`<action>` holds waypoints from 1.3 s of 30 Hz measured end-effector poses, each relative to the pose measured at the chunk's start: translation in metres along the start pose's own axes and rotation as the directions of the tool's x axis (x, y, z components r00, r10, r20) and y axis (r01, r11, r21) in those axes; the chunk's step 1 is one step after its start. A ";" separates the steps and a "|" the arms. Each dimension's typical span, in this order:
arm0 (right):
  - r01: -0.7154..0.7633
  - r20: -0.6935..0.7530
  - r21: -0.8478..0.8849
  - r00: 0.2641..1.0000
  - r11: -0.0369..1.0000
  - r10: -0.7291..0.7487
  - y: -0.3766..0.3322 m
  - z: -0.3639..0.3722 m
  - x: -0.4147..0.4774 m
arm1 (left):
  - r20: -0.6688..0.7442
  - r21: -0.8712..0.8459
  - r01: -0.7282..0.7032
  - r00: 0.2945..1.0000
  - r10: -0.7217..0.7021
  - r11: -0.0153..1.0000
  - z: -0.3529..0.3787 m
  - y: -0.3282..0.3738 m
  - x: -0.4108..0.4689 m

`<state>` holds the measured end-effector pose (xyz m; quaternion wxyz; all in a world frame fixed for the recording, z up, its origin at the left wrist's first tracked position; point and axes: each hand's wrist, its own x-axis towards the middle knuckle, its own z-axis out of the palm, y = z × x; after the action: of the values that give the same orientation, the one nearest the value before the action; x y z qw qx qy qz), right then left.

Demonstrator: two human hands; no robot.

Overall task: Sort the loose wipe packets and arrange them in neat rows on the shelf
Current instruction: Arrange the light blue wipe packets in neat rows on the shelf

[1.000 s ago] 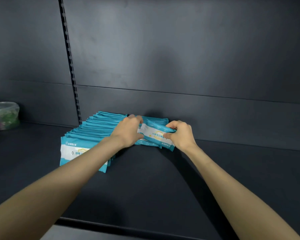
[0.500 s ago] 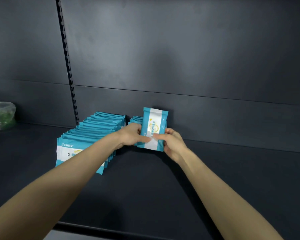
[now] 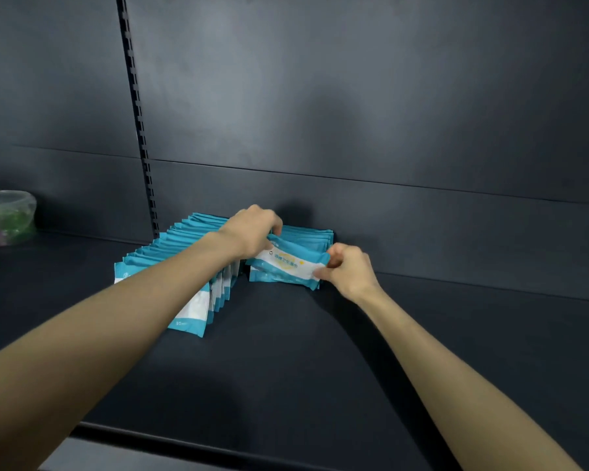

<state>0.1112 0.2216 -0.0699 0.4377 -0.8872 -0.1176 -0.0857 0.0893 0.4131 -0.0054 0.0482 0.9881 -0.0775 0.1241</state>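
A long row of teal-and-white wipe packets [image 3: 184, 266] stands leaning on the dark shelf [image 3: 286, 368], running from the back wall toward the front. To its right a shorter second row [image 3: 306, 237] stands against the back wall. One packet [image 3: 291, 265] lies tilted lengthwise at the front of that second row. My left hand [image 3: 252, 232] grips its left end with curled fingers. My right hand [image 3: 349, 270] pinches its right end.
A clear plastic tub with green contents [image 3: 6, 215] sits at the far left of the shelf. A slotted upright rail [image 3: 140, 130] runs up the back panel behind the long row. Bare shelf surface stretches to the right and toward the front lip [image 3: 218, 447].
The packet, held upright in front of the second row half a second ago, has been turned lengthwise and lowered onto that row's front. Both hands moved with it.
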 end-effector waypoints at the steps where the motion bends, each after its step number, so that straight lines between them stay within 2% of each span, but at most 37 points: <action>1: 0.017 -0.011 -0.044 1.000 0.999 -0.018 -0.001 0.001 0.000 | 0.015 0.040 -0.004 1.000 0.004 0.999 0.002 -0.001 0.000; 5: 0.144 -0.053 -0.327 0.984 0.934 -0.170 -0.004 0.004 0.000 | -0.015 0.323 -0.035 0.999 0.042 0.946 0.010 -0.002 -0.002; 8: 0.255 0.017 -0.473 0.960 0.843 -0.281 -0.004 0.008 0.001 | -0.033 0.444 -0.058 0.996 0.081 0.894 0.020 -0.003 -0.004; 11: 0.301 0.119 -0.552 0.952 0.778 -0.284 -0.004 0.011 0.005 | 0.028 0.495 -0.086 0.996 0.083 0.865 0.023 -0.008 0.000; 16: 0.314 0.176 -0.569 0.949 0.760 -0.260 -0.003 0.014 0.009 | 0.151 0.528 -0.114 0.988 0.040 0.842 0.024 -0.012 0.007; 22: 0.324 0.123 -0.599 0.941 0.732 -0.315 -0.002 0.015 0.010 | 0.132 0.592 -0.142 0.988 0.078 0.793 0.032 -0.008 0.016; 29: 0.334 0.160 -0.614 0.940 0.715 -0.302 -0.003 0.014 0.014 | 0.139 0.622 -0.174 0.984 0.111 0.764 0.029 -0.009 0.023; 39: 0.328 0.172 -0.669 0.941 0.667 -0.290 -0.001 0.016 0.019 | 0.090 0.595 -0.170 0.985 0.145 0.785 0.027 -0.005 0.027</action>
<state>0.1303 0.2379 -0.0738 0.0524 -0.9544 -0.2370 -0.1736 0.1225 0.4109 -0.0253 -0.2795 0.9446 -0.1172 0.1261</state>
